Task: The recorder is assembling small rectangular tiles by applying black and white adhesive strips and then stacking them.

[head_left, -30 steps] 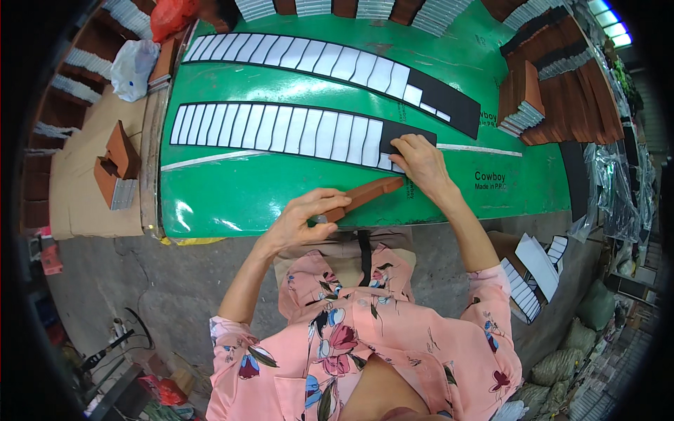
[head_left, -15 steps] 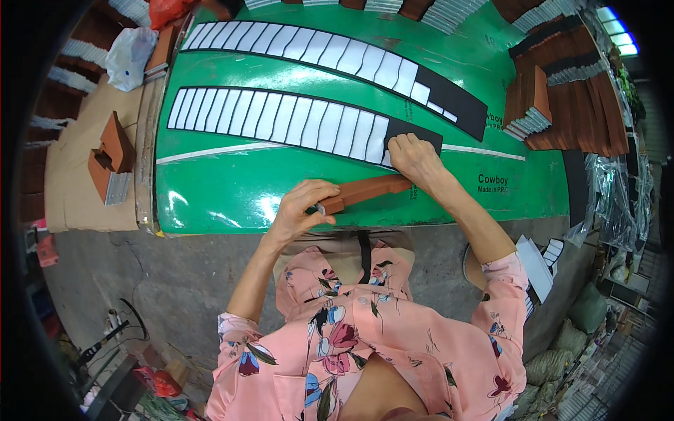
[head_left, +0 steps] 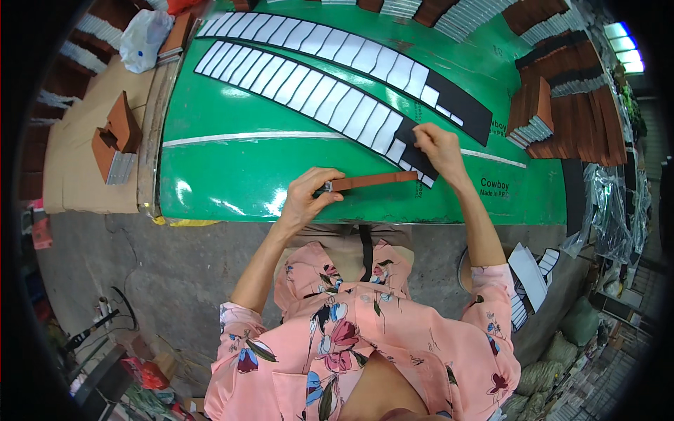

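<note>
Two long, curved black strips covered with white segments lie on the green tabletop. The near strip [head_left: 302, 88] slants down to the right, and the far strip [head_left: 316, 43] lies behind it. My right hand [head_left: 440, 151] is closed, its curled fingers at the black right end of the near strip, pinching its edge; the fingertips are partly hidden. In my left hand [head_left: 309, 195] is one end of a slim reddish-brown bar [head_left: 372, 181], gripped between thumb and fingers. The bar reaches right, to the near strip's lower end.
Brown stacks [head_left: 576, 105] with pale edges stand at the right and along the back. At the left, cardboard [head_left: 77, 168] carries a notched brown stack [head_left: 116, 137] and a white plastic bag [head_left: 146, 38]. White sheets [head_left: 528, 277] lie below the table at right.
The near strip has swung, its right end coming toward me and its left end going away. My right hand has shifted slightly right. The brown bar has turned more edge-on in my left hand.
</note>
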{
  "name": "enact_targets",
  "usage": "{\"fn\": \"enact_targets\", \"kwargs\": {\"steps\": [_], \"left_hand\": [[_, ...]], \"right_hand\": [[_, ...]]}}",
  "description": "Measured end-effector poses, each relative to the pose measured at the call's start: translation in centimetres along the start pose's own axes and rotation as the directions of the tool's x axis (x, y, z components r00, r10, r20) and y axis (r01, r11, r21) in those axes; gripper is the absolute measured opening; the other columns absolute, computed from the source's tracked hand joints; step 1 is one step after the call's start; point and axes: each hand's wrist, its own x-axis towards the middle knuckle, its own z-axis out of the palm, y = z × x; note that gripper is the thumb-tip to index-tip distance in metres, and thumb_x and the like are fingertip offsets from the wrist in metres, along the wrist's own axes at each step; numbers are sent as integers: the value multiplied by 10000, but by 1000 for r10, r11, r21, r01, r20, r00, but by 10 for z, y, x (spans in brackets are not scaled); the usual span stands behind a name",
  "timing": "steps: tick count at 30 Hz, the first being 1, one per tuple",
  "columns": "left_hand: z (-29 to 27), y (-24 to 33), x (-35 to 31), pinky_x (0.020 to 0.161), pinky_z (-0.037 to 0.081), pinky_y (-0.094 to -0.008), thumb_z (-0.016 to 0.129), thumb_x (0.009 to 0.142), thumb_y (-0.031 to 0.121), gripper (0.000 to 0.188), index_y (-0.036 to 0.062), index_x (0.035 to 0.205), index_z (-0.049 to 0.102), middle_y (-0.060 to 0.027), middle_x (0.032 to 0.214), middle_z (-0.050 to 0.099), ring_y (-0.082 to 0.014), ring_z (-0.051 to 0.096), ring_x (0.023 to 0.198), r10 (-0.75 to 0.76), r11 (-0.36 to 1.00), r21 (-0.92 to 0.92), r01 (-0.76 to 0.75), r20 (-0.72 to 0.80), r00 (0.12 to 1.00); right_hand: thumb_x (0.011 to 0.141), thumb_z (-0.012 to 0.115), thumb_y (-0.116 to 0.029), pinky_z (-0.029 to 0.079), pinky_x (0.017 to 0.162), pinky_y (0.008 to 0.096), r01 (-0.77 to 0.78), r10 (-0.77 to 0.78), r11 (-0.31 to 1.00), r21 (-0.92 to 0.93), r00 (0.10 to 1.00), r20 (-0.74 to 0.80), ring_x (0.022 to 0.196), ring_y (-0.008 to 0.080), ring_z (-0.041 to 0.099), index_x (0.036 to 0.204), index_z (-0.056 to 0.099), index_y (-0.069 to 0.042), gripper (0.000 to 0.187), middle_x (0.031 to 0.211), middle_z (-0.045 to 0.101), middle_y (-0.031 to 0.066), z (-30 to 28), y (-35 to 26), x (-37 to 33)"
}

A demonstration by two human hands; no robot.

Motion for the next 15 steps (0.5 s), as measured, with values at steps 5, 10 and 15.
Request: {"fn": "enact_targets", "kwargs": {"steps": [5, 10, 15], "left_hand": [[-4, -1, 1, 777, 472, -303, 728, 732, 188, 351, 25, 1029, 638, -99, 999, 651, -227, 604, 928, -38, 999, -17, 39, 27, 999], [-4, -2, 3, 787, 468, -298, 739, 717, 144, 335, 25, 1014, 641, -96, 993, 651, -219, 602, 926, -48, 995, -85, 48, -2, 999], [0, -1, 3, 785, 467, -298, 752, 699, 122, 320, 28, 985, 646, -91, 983, 652, -207, 602, 926, -45, 985, -170, 32, -72, 996]], "right_hand": [[954, 451, -154, 526, 604, 260, -443, 345, 573, 690, 894, 287, 674, 135, 620, 932, 492, -30, 132, 922, 626, 140, -14, -18, -6], [936, 474, -105, 531, 674, 265, -403, 185, 395, 826, 915, 359, 706, 129, 612, 1026, 539, 14, 163, 923, 617, 133, -9, -58, -30], [836, 589, -7, 508, 695, 289, -180, 6, 777, 604, 960, 279, 815, 161, 614, 985, 621, 33, 158, 944, 630, 86, 18, -96, -40]]}}
